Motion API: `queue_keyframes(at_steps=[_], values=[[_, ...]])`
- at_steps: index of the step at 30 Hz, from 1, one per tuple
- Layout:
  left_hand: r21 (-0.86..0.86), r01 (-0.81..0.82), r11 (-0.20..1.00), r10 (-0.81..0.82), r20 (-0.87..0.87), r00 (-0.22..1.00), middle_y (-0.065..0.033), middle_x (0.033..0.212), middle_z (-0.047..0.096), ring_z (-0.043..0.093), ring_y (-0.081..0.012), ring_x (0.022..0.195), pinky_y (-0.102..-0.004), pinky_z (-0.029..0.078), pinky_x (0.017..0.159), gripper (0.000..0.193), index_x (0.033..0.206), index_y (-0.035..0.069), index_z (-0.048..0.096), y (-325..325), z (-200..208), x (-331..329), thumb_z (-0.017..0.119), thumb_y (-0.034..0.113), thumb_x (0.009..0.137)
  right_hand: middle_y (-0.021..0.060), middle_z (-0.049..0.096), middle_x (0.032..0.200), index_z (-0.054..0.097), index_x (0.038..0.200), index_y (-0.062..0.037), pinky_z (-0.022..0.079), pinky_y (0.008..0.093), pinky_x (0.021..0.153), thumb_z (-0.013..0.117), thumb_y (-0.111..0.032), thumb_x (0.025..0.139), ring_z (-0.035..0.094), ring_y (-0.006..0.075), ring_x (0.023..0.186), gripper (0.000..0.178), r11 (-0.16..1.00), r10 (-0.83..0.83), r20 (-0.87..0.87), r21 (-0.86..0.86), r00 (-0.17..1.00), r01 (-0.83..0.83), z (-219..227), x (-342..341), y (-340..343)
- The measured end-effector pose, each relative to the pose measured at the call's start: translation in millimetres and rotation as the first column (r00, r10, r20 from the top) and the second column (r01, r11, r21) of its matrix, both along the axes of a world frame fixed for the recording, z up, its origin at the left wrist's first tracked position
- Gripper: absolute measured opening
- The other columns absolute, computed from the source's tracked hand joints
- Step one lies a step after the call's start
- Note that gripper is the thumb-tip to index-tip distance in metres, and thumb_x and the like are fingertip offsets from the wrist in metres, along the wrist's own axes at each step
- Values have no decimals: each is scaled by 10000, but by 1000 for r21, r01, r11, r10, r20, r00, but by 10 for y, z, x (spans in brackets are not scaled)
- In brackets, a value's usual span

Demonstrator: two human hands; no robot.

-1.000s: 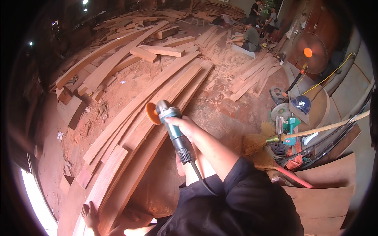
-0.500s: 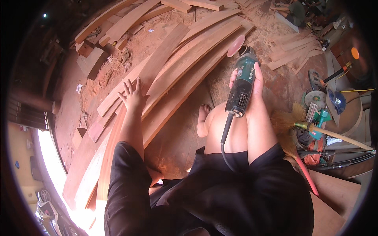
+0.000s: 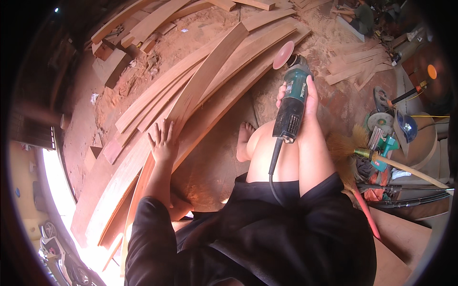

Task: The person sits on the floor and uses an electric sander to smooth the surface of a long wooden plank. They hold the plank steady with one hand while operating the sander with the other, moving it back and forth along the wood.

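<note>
An angle grinder [image 3: 292,102] with a green and black body is gripped in my right hand [image 3: 311,97], above my right leg. Its pinkish round disc [image 3: 283,55] points up and away, clear of the wood. The cord runs from its rear end down to my lap. On the left, my left hand [image 3: 163,142] lies with fingers spread on the curved wooden boards, at the near end of a plank [image 3: 207,71] that slants across the others. Beneath it lie several long curved boards [image 3: 229,102], side by side.
More timber [image 3: 162,19] lies at the far left amid sawdust. Thin wood pieces [image 3: 358,64] are spread at the far right. To my right are a straw broom [image 3: 355,143], a green power tool [image 3: 385,151] and hoses [image 3: 405,200]. A person [image 3: 360,19] sits at the far right.
My left hand has slid nearer to me and slightly right along the boards. The slanting plank has shifted to the right. The grinder stays almost where it was in my right hand.
</note>
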State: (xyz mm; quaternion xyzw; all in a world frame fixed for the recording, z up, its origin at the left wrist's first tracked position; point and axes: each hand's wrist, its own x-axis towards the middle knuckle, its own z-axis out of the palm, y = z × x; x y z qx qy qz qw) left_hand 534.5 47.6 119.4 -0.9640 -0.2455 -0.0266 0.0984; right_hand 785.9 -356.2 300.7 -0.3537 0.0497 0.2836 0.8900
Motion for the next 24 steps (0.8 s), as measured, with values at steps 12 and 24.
queue_keyframes(at_steps=[12,24], values=[[1,-869,496,816,-344,465,9,1844,-57,8,-274,1699,-667,80,1318,934,1752,338,-48,-528,237,-1776,533,527,1044,97,706,905,634,1081,-43,633,417,679,613,-804,921,716,254,748,778,995,-52,-52,79,997,56,-84,18,-131],[197,-349,916,320,167,933,-113,1295,603,583,-354,1222,-560,435,1141,1085,1699,197,358,354,-343,-2308,768,307,700,105,726,854,643,1025,-47,648,420,677,618,-750,948,735,261,695,708,990,-57,-95,127,994,69,4,-92,-174]])
